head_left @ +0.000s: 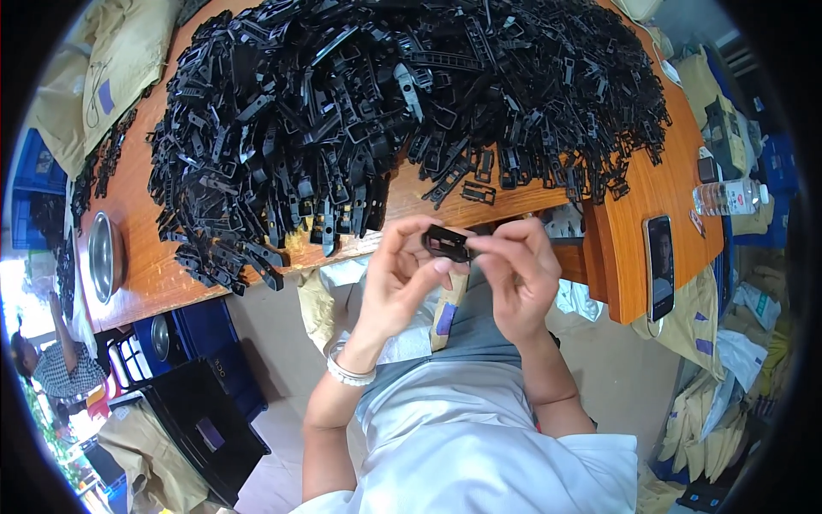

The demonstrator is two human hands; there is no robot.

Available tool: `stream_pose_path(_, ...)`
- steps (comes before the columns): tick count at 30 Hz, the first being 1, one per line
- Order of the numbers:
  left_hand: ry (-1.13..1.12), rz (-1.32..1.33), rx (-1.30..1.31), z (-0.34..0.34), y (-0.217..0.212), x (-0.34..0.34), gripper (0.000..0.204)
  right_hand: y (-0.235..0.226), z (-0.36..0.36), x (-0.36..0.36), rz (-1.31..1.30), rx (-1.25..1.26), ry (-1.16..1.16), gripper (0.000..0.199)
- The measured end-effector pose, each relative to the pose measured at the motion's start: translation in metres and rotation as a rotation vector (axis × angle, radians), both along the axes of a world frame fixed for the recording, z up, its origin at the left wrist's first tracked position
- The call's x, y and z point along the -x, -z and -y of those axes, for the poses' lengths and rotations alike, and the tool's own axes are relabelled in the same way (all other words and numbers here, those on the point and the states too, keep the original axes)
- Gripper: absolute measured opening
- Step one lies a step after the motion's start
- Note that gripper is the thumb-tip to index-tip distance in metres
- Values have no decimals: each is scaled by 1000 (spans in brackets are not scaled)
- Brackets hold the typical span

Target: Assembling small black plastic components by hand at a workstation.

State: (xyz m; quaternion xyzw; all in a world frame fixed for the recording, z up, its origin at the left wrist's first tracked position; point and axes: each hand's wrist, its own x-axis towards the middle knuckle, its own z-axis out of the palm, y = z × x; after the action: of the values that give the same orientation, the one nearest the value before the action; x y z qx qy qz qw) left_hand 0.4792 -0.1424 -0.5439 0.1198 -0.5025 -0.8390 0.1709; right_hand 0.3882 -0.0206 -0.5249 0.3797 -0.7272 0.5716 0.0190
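Note:
Between my two hands, just off the table's near edge, is a small black plastic part [446,243] with a slot in it. My left hand [396,278] is closed round it, with the thumb below and the fingers above. The fingertips of my right hand [519,278] pinch at the part's right end. Whether they hold a second small piece there I cannot make out. Beyond my hands a big heap of black plastic parts [342,111] covers much of the wooden table [402,190]. One loose black frame piece [478,192] lies at the heap's near edge.
A metal bowl [104,257] stands at the table's left end. On the right are a phone [659,267] and a plastic bottle [729,198]. Below left sits a black crate [199,428]; paper sacks [702,420] fill the right side. Another person [64,364] is at the far left.

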Motion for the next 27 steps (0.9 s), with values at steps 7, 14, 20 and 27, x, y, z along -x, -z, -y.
stream_pose_path(7, -200, -51, 1239, 9, -15, 6, 41, 3, 3, -8, 288, -66, -88, 10)
stream_pose_path(14, -599, 155, 1404, 85, -25, 49, 14, 6, 4, -2, 572, 155, -91, 23)
stream_pose_path(20, -577, 135, 1063, 74, -26, 22, 10, 17, 13, 7, 723, 169, -145, 17)
stream_pose_path(27, -128, 312, 191, 46, -25, -10, 20, 3, 26, -4, 737, 166, -155, 12)
